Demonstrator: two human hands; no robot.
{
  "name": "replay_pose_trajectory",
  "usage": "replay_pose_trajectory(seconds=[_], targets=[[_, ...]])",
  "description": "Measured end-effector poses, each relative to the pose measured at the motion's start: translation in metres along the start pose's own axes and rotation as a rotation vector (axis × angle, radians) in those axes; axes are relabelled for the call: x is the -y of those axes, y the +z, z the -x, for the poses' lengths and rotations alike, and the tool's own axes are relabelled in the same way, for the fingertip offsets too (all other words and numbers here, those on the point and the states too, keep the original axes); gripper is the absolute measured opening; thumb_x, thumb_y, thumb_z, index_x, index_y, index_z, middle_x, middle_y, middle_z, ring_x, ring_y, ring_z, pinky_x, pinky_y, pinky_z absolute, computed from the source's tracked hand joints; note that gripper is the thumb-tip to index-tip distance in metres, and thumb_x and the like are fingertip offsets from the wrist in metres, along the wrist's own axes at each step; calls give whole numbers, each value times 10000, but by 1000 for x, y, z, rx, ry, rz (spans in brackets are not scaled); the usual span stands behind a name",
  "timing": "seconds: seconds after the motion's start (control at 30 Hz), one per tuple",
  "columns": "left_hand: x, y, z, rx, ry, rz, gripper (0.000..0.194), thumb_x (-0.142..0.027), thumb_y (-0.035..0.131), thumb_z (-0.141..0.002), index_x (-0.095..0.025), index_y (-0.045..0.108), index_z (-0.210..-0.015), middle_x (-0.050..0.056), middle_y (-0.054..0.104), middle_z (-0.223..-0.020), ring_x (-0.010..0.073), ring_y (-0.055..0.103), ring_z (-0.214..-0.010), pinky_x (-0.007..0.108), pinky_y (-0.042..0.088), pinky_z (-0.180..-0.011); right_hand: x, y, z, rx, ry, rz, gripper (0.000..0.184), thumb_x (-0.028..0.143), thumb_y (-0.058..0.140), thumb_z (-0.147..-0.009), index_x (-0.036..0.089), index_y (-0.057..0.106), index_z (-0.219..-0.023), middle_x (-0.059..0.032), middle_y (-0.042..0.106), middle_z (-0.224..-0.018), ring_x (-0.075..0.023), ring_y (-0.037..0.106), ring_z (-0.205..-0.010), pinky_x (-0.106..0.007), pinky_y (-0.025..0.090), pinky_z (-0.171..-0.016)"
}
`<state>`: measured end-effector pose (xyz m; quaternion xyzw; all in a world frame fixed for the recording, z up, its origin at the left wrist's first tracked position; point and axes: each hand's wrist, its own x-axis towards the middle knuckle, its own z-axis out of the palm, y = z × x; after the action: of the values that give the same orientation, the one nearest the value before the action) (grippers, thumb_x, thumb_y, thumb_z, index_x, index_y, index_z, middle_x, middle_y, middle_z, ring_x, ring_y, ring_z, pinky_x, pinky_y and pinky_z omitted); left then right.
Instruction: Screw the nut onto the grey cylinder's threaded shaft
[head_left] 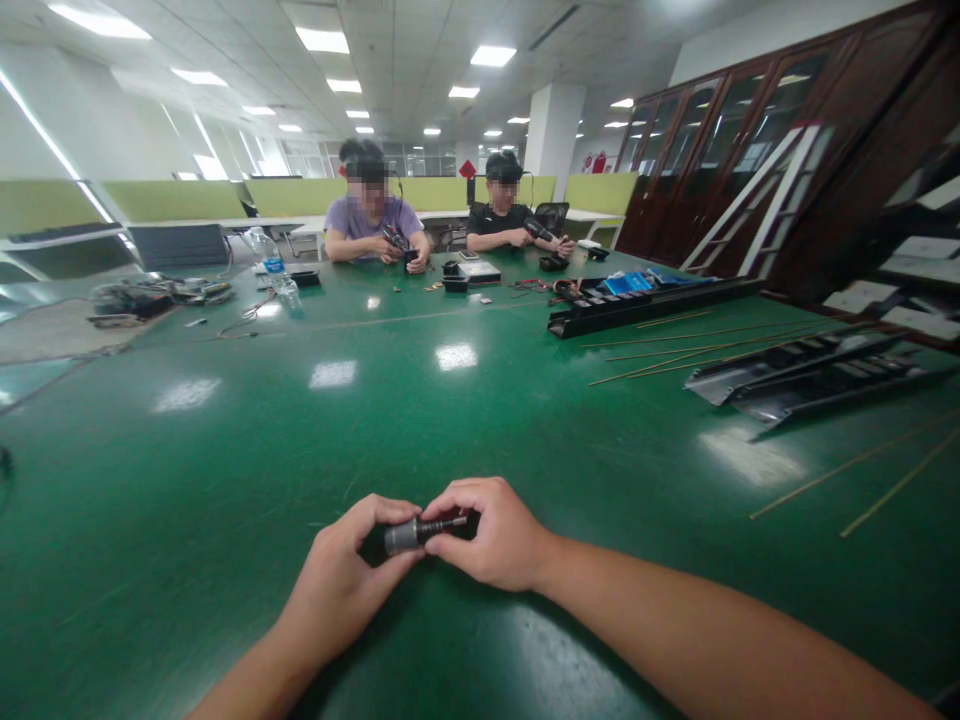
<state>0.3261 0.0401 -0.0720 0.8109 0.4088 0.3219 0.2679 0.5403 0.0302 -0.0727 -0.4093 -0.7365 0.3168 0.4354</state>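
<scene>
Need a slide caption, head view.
Left hand and right hand grip a small gray-and-black part over a green table, two people opposite.

Green desk partitions (176, 199), wooden cabinets (709, 130) — this is an office.

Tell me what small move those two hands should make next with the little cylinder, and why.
I'd suggest a gentle trial twist with the right hand: its fingertips are at the narrower, darker section of the cylindrical part, while the left hand holds the thick grey end. The picture doesn't show whether the sections turn.
</scene>
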Motion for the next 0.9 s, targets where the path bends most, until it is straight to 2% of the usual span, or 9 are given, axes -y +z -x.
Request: replay_pose_trajectory(seconds=[0.37,0.9], targets=[[1,2,3,-35,3,-61,208,-313,697,-853,-243,621,-1034,-1,701,-1026,156,674,-958,263,525,-845,1,-2,-1,17,84,15,150,220,755,-733,175,786,-873,-25,746,-786,-140,662,-708,-227,459,-657],[-1,1,4,-49,55,-96,206,-292,707,-846,-260,613,-1026,-24,700,-1012,136,678,-939,239,533,-822,2,-2,-1,23,92,21,122,215,762,-726,175,790,-837,-24,737,-744,-136,650,-678,-226,447,-635]])
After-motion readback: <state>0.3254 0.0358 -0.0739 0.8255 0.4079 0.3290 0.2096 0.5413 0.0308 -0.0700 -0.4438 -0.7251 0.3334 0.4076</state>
